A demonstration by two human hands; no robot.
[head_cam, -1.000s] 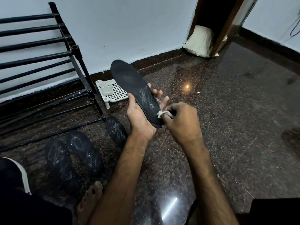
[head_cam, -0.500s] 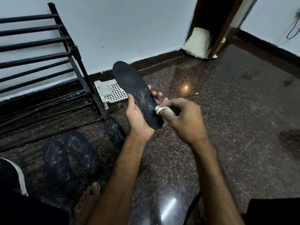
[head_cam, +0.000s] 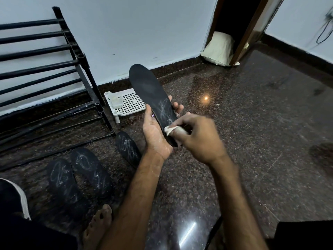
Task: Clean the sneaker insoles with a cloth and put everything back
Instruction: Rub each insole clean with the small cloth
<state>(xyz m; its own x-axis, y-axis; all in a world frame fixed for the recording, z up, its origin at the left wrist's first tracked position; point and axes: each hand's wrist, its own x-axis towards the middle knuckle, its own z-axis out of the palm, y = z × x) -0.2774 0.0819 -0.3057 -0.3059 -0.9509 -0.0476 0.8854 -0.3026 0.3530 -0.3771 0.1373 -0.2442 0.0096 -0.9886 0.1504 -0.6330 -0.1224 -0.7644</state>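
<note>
Curled and palm-up, the left hand [head_cam: 155, 134] cradles a black insole [head_cam: 149, 89] from beneath, thumb along its near edge and fingertips hooked over the far edge. This held insole is long, thin and matte, with a rounded toe that points up and away past the fingers, and its heel end lies over the palm. White chalky scribbles streak the half nearest the palm. The toe half looks plain dark with a faint grey smudge. Slightly blurred, the right hand [head_cam: 200, 139] pinches a small wad of off-white cloth [head_cam: 170, 129] in its thumb and curled fingers and presses it on the heel part, just beside the left palm.

Left of the left wrist a lone insole [head_cam: 128, 147] lies flat on the floor [head_cam: 252, 123], partly hidden by the forearm. Farther left of it a pair of insoles [head_cam: 91, 172] lies side by side. All 3 carry similar white scrawls. The floor is polished dark speckled stone, glossy with light spots. Beyond the left thumb stands a small white plastic stand [head_cam: 129, 103] with a grid top, and left of that a black rack [head_cam: 77, 56] of round bars.
</note>
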